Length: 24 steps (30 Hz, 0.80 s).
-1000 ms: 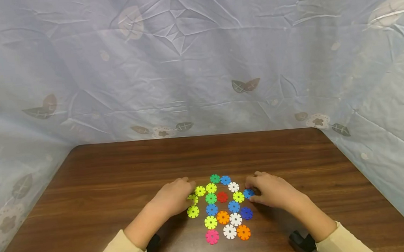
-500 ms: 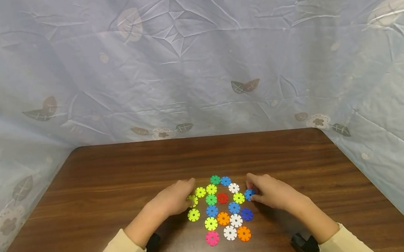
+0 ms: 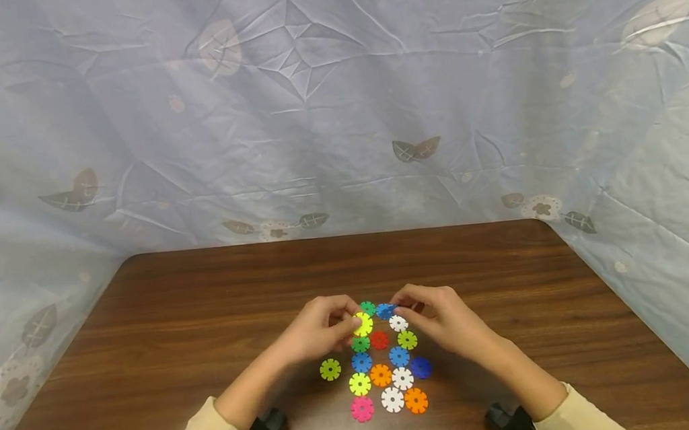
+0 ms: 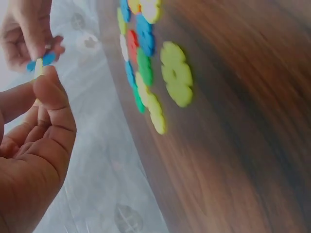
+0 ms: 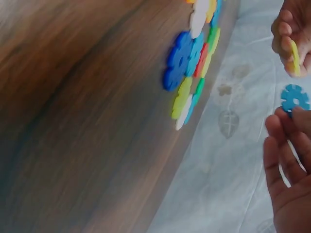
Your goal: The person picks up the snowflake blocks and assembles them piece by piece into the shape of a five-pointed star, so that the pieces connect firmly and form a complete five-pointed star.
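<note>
Between thumb and fingers my left hand [image 3: 315,326] pinches a yellow notched plastic disc [image 3: 362,324], raised above the table. My right hand [image 3: 446,315] pinches a blue notched disc [image 5: 294,98] by its edge. In the left wrist view, the yellow disc [image 4: 38,69] appears edge-on and close to the blue one; whether they touch is unclear there. The right wrist view shows a gap between the two. Below the hands lie a red disc [image 3: 379,340], a green disc [image 3: 361,344] and a white disc [image 3: 398,323], partly ringed by others.
Several more discs lie flat on the brown wooden table [image 3: 204,287], including a pink one [image 3: 362,408], an orange one [image 3: 416,400] and a dark blue one [image 3: 420,367]. A yellow-green disc [image 3: 330,369] sits apart at left. A patterned cloth [image 3: 336,107] hangs behind.
Both hands have lifted from the table's sides of the disc group and come inward toward each other. The left raised a yellow disc, the right a blue disc.
</note>
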Each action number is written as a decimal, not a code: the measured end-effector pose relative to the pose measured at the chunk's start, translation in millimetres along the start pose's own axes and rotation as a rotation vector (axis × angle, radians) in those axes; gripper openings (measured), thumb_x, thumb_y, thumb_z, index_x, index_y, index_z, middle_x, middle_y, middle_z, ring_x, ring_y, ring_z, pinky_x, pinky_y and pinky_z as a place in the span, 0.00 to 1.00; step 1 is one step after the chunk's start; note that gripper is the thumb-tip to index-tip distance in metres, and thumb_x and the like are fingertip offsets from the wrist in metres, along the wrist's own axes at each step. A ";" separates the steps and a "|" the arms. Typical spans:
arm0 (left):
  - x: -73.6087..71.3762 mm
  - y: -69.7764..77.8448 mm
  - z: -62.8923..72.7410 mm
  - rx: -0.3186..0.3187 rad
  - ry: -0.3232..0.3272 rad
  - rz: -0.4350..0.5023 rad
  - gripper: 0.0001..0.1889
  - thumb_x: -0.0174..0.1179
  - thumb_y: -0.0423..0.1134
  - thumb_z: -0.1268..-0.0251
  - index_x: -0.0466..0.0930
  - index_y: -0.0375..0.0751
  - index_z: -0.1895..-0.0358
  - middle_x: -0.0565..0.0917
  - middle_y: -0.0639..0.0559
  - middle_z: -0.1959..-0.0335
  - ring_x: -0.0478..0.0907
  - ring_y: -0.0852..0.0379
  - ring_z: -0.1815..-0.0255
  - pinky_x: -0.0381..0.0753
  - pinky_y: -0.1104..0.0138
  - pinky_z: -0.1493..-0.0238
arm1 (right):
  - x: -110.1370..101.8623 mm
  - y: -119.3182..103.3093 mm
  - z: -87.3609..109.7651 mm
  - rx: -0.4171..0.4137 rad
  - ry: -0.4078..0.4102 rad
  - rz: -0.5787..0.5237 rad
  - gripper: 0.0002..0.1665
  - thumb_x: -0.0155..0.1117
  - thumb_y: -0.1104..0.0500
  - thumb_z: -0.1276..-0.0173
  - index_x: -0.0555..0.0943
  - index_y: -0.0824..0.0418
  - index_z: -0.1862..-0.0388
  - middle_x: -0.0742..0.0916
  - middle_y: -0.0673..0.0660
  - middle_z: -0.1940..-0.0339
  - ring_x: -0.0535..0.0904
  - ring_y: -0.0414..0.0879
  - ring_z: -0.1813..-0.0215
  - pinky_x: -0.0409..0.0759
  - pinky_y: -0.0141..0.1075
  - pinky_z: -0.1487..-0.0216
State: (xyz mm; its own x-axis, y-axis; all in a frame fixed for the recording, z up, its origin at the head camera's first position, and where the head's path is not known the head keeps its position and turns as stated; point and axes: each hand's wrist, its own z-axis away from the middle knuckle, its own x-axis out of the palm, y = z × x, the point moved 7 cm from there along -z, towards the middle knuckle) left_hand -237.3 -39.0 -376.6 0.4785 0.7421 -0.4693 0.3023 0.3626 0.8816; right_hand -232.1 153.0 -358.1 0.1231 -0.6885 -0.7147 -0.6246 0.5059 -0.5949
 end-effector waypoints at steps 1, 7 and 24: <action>1.4 2.1 0.0 0.001 -0.002 0.025 0.08 0.58 0.32 0.22 0.82 0.29 0.53 0.85 0.42 0.73 0.76 0.61 0.78 0.83 0.69 0.74 | -0.6 -2.7 -0.2 -0.014 0.021 -0.007 0.05 0.67 0.63 0.25 0.86 0.54 0.55 0.93 0.51 0.61 0.88 0.44 0.61 0.89 0.33 0.59; 4.4 11.3 0.1 -0.004 0.005 0.118 0.09 0.57 0.32 0.21 0.82 0.28 0.50 0.85 0.33 0.69 0.77 0.60 0.78 0.88 0.62 0.72 | -4.9 -14.3 0.6 -0.091 0.099 0.004 0.07 0.69 0.66 0.28 0.86 0.54 0.56 0.93 0.48 0.61 0.85 0.35 0.61 0.89 0.34 0.59; 7.3 13.1 2.4 -0.031 -0.019 0.229 0.12 0.55 0.31 0.20 0.81 0.25 0.46 0.82 0.45 0.71 0.78 0.59 0.74 0.90 0.59 0.64 | -5.8 -23.6 4.1 -0.128 0.125 -0.027 0.10 0.69 0.68 0.29 0.87 0.55 0.54 0.92 0.50 0.59 0.84 0.35 0.60 0.88 0.31 0.62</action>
State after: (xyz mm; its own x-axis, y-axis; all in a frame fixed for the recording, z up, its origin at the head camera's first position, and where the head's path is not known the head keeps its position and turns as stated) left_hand -227.9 -30.1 -368.5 0.5470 0.7964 -0.2578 0.1592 0.2033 0.9661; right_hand -214.9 147.2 -341.4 0.0489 -0.7643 -0.6430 -0.7164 0.4217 -0.5558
